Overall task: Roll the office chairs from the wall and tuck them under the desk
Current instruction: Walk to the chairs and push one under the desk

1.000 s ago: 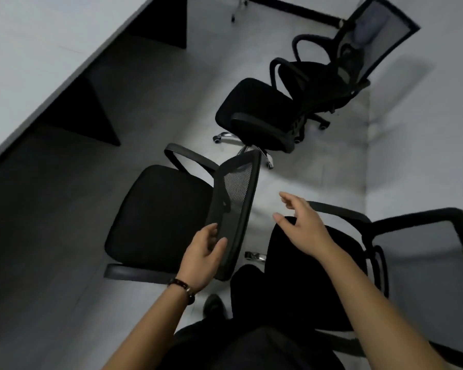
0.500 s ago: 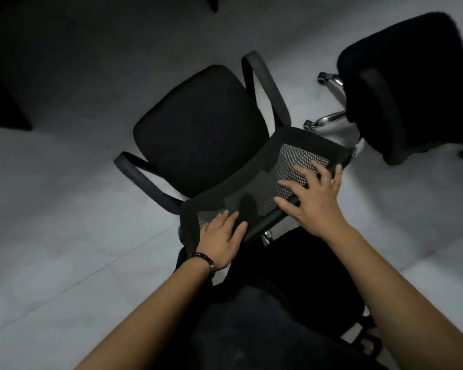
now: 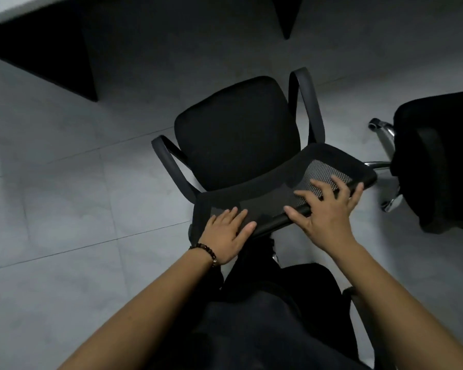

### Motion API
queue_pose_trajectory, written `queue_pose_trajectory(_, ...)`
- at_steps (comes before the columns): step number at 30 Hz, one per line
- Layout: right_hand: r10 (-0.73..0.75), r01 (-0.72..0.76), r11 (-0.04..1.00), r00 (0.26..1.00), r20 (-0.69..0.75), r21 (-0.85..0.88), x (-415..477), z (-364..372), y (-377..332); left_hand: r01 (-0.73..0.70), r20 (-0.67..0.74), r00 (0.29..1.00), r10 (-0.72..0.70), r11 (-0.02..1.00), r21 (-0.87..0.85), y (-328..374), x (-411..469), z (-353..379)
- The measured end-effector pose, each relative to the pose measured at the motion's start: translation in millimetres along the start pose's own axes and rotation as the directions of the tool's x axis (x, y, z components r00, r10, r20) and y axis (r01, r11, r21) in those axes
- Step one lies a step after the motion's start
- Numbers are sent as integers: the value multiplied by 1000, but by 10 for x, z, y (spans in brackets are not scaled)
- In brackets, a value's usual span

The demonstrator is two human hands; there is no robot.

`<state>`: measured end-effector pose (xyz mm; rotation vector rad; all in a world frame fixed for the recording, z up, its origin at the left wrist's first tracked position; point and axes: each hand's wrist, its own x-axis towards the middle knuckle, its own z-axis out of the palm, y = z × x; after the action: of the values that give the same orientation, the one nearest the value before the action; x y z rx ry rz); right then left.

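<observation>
A black office chair (image 3: 238, 132) with a mesh backrest (image 3: 278, 190) and two armrests stands in front of me, its seat facing the desk (image 3: 0, 12) at the top left. My left hand (image 3: 226, 233) grips the backrest's top edge near its left end. My right hand (image 3: 329, 209) lies over the top edge near the right end, fingers spread onto the mesh. A second black chair (image 3: 439, 161) with a chrome base stands at the right edge.
The desk's dark side panels (image 3: 51, 49) reach down to the grey tiled floor (image 3: 64, 196) at the top left, and another panel (image 3: 286, 14) shows at top centre. A third chair's seat (image 3: 318, 284) lies just behind my legs.
The chair has swung round so its seat faces the desk and has rolled closer to it. My right hand came onto the backrest; both hands stay on its top edge.
</observation>
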<state>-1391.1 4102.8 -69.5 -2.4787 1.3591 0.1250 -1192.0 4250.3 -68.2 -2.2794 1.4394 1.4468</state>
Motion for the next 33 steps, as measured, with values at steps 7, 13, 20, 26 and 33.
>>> queue_pose_trajectory(7, -56, 87, 987, 974, 221, -136, 805, -272, -190, 10, -153, 988, 14, 988, 153, -153, 144, -421)
queue_pose_trajectory(13, -95, 164, 972, 930, 354, -168, 1328, -448, -597, 35, -259, 966, 6, 987, 155, -459, 316, -823)
queue_pose_trajectory(20, -105, 196, 963, 905, 412, -185, 1858, -407, -1339, 147, -360, 928, -98, 983, 112, -1012, 403, -1371)
queue_pose_trajectory(26, -69, 172, 962, 905, 420, -213, 2358, -349, -2005, 149, -399, 912, -96, 984, 103, -1559, 521, -1981)
queue_pose_trajectory(33, -22, 117, 970, 915, 403, -213, 2891, -258, -2939, 111, -411, 910, -53, 987, 119, -2412, 674, -2751)
